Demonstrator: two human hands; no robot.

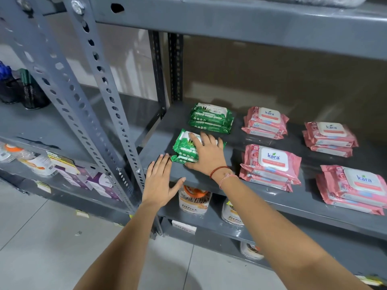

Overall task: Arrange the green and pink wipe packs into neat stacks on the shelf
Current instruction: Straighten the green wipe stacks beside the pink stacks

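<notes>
The right hand (206,154) lies flat, fingers spread, on glossy green wipe packs (184,148). The left hand (159,182), open and empty, hovers at their seven o'clock over the grey metal shelf (261,197). Crinkly pink packs (270,164) sit at three o'clock.

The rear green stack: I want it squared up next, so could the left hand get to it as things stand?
Probably yes. The left hand is open at the shelf edge; the front green stack under the right hand sits low, leaving the rear green stack reachable over it.

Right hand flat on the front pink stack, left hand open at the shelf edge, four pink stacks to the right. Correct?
Not quite. The right hand lies flat on the front green stack, not a pink one. The head view shows it. The rest holds: left hand open at the shelf edge, four pink stacks to the right.
</notes>
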